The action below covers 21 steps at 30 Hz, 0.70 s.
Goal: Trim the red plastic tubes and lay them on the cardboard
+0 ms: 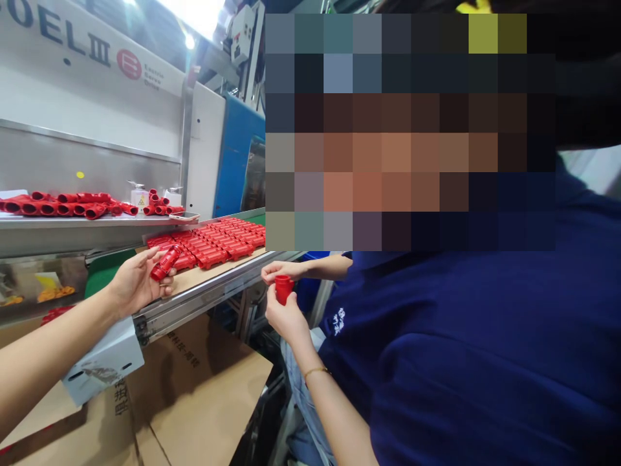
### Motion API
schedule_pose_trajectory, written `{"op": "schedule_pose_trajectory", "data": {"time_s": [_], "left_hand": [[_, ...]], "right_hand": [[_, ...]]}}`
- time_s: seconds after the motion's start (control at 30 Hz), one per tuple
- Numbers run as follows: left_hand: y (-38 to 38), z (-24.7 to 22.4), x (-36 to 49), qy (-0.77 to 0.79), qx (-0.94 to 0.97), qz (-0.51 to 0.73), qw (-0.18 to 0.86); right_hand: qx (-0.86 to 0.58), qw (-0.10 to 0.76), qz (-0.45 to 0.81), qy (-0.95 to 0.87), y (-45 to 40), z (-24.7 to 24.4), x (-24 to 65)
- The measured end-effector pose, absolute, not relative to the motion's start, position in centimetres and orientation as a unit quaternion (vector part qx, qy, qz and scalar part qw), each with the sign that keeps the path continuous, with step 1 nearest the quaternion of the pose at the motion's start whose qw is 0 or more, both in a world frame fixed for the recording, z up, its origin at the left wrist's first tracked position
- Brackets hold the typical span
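From the lower left edge, bare forearm [53, 357] slanting up and inward to the left hand [138, 283]: palm turned up and toward the middle, fingers half curled and loosely holding a red tubular part [165, 263] at a tilt, by the near end of the conveyor [196, 303]. Right hand out of view; no telling its state. Probably best to keep the grip light around the barrel, leave the ends uncovered for a clear look, and roll it with the fingertips instead of bending the wrist. Wise, too, to keep elbow room on the right: co-worker's hands [287, 317] there, one wrapped around an upright red part [283, 290], the other just beside its rim. Beyond, close rows of red parts [228, 243] on the conveyor, easily nudged out of line, so steer the knuckles clear. Farther back, on a metal ledge [116, 224], more red parts [53, 207] near a phone [184, 217].
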<state>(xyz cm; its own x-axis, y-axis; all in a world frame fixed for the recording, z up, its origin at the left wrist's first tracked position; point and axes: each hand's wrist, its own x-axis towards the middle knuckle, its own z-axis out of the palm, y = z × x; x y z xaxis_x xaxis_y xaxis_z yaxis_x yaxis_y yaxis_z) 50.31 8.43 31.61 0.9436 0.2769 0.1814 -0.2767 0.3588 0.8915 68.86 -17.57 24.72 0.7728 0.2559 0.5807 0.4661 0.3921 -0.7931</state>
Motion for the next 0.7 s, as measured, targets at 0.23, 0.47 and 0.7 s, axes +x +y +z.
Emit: {"op": "schedule_pose_trajectory", "data": {"time_s": [0.23, 0.47, 0.7], "left_hand": [[8.6, 32.5, 53.1, 0.069, 0.628, 0.259, 0.731], [7.3, 33.2, 52.1, 0.025, 0.613, 0.177, 0.769], [7.4, 33.0, 52.1, 0.007, 0.634, 0.211, 0.744]], "right_hand": [[-0.554, 0.755, -0.127, -0.325, -17.9, 25.1, 68.1], [-0.565, 0.742, -0.143, -0.331, -18.4, 26.2, 68.7], [-0.576, 0.733, -0.141, -0.335, -18.3, 28.2, 68.4]]}}
